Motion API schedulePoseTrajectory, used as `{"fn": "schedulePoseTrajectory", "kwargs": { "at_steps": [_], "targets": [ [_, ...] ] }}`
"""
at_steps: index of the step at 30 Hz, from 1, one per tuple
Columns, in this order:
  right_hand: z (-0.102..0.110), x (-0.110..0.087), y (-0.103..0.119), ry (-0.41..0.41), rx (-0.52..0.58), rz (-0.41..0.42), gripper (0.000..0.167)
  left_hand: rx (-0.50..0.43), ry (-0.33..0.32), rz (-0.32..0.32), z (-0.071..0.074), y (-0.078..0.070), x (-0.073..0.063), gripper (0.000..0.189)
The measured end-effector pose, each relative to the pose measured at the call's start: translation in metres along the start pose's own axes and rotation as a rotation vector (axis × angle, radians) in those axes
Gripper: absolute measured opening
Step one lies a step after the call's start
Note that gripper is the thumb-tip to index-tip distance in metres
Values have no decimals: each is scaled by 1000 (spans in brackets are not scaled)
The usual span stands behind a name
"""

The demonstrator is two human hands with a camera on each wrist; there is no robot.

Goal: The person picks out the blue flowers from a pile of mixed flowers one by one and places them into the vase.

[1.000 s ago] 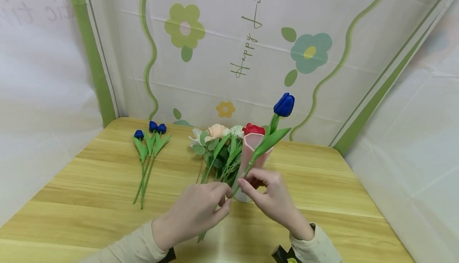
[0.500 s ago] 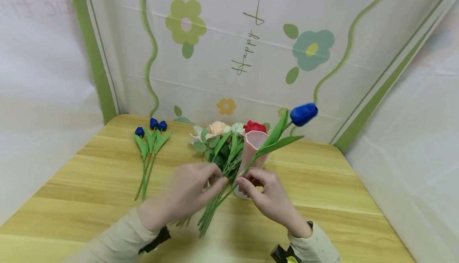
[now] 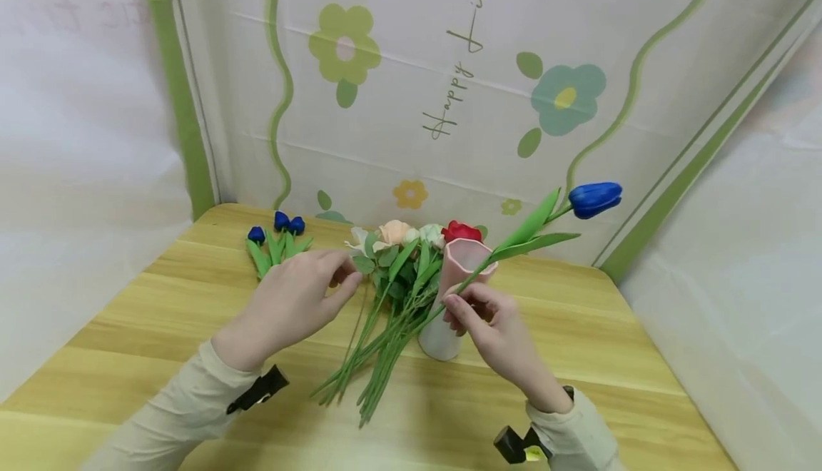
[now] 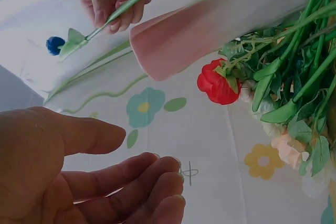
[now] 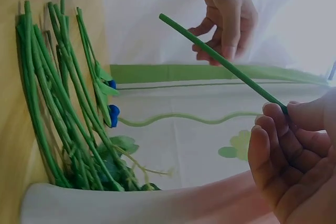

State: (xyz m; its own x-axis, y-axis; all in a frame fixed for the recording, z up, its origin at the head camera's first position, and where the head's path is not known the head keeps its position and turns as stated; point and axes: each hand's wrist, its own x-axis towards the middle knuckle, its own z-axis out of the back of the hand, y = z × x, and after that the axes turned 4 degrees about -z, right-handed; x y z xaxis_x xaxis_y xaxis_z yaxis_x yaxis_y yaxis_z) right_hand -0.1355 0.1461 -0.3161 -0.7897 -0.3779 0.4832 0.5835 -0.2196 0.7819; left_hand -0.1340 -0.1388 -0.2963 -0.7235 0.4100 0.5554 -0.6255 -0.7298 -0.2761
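Note:
My right hand (image 3: 491, 332) pinches the green stem of a blue tulip (image 3: 595, 200) between thumb and fingertips, in front of the pink-and-white vase (image 3: 443, 307). The bloom points up and right, and the stem's bare lower end (image 5: 184, 32) sticks out past the fingers in the right wrist view. My left hand (image 3: 295, 303) hovers over the table to the left, fingers loosely bent and apart from the thumb, with nothing between them in the left wrist view. Beside the vase lies a bunch of flowers with a red rose (image 3: 462, 231), a peach rose (image 3: 394, 232) and long green stems.
Several blue tulips (image 3: 281, 221) lie at the table's back left, their stems hidden behind my left hand. The wooden table (image 3: 571, 357) meets a printed cloth backdrop (image 3: 385, 150) behind, with white cloth walls at both sides.
My left hand has left the tulip's stem and moved left and up. My right hand still pinches the tulip, whose bloom has tipped over to the right.

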Motion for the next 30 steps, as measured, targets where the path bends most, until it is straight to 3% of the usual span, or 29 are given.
{"fn": "schedulePoseTrajectory", "kwargs": {
  "at_steps": [7, 14, 21, 30],
  "targets": [
    [16, 18, 5, -98, 35, 14, 13, -5, 32, 12, 2, -2, 0, 10],
    [31, 33, 3, -275, 54, 9, 19, -9, 55, 31, 3, -4, -1, 12],
    [41, 37, -5, -431, 97, -24, 27, -10, 91, 40, 1, -5, -1, 16],
    [44, 34, -17, -623, 124, -73, 30, -24, 220, 29, -2, -4, -3, 14]
  ]
}}
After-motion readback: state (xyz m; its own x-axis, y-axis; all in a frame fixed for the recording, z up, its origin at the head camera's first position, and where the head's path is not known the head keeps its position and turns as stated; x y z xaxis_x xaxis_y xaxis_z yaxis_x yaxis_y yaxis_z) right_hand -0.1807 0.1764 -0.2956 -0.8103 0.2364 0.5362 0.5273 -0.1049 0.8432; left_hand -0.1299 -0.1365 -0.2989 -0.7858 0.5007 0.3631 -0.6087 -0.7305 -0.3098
